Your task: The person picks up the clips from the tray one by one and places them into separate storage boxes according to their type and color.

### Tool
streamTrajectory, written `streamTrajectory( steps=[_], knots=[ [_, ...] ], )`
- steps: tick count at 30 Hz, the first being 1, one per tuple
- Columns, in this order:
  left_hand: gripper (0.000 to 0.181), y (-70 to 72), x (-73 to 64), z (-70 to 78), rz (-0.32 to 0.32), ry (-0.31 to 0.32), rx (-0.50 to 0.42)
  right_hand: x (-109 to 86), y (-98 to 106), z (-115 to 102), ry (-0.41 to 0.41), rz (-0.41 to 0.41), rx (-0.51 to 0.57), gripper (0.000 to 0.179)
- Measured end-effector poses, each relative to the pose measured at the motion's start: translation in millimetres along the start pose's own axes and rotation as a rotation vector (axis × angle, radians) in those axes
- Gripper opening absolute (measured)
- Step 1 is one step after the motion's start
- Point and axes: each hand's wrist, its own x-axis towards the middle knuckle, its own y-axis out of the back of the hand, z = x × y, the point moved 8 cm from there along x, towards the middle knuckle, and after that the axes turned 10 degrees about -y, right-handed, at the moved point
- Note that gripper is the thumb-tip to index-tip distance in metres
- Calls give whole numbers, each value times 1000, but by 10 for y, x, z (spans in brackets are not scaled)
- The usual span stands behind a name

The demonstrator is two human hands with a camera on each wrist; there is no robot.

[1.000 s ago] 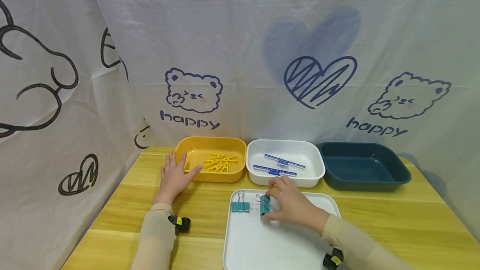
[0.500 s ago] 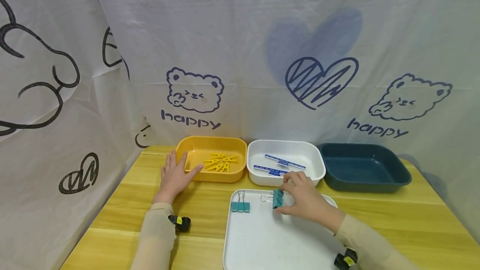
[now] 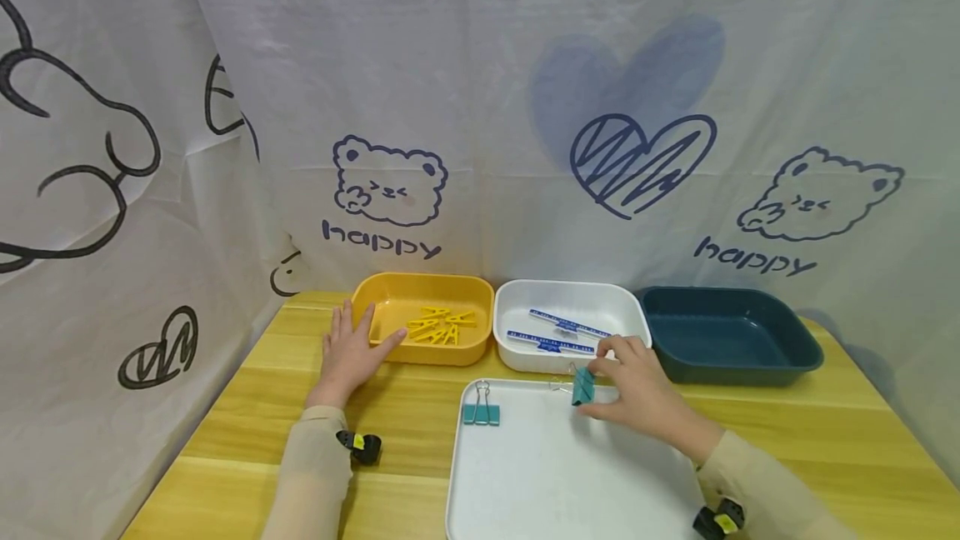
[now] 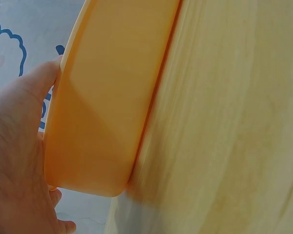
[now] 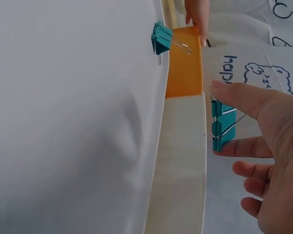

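Observation:
A teal binder clip (image 3: 582,387) with wire handles is pinched by its ends between the thumb and index finger of my right hand (image 3: 645,386), above the far edge of the white tray (image 3: 517,482). The right wrist view shows the held binder clip (image 5: 223,126) side-on, the other fingers loosely bent. A second teal binder clip (image 3: 481,414) lies at the tray's far left. My left hand (image 3: 352,357) rests on the left end of the yellow box (image 3: 420,354), fingers spread; in the left wrist view the thumb touches its rim, other fingers partly hidden.
Several yellow clothespins (image 3: 442,325) lie in the yellow box. Two blue strip-shaped clips (image 3: 550,342) lie in the white box (image 3: 525,361). A dark teal box (image 3: 735,372) stands at the right. Behind the wooden table (image 3: 817,448) hangs a printed cloth (image 3: 495,107).
My right hand has lifted the binder clip off the tray and carried it to the right, toward the tray's far edge. The left hand stays in place on the yellow box.

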Motion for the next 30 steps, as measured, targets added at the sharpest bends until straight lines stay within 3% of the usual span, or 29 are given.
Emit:
streamTrajectory(
  steps=[22, 30],
  knots=[
    [98, -6, -13, -11, -6, 10, -2, -20, 377, 605, -125, 51, -55, 49],
    [98, 1, -12, 4, -5, 4, -2, 32, 481, 878, -214, 53, -46, 54]
  ],
)
